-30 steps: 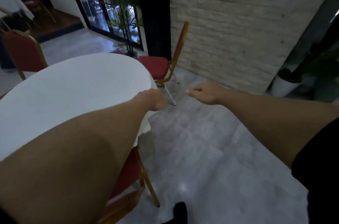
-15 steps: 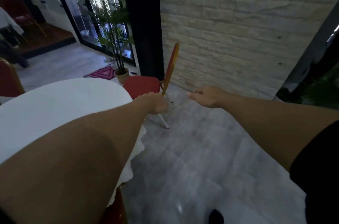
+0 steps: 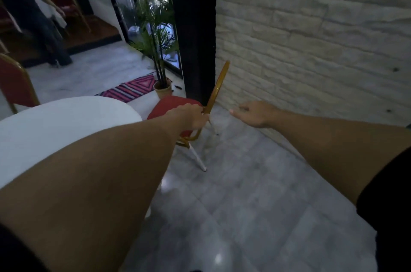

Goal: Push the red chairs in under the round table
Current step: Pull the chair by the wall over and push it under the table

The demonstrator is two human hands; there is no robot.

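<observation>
Left hand (image 3: 189, 116) closed around red chair (image 3: 175, 107) back frame beside round table (image 3: 66, 120) edge; right hand (image 3: 255, 113) open, empty, near brick wall (image 3: 311, 38); floor (image 3: 244, 205) open behind.

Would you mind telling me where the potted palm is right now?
The potted palm stands on the floor at upper centre, against the dark door frame, between the striped rug and the red chair.

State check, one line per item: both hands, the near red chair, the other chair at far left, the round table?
left hand: closed at the chair's back frame, looks like a grip
right hand: open, empty, off the chair
near red chair: upright, seat not yet under the table
far-left red chair: upright, by the table
round table: white-covered, bare where visible
</observation>
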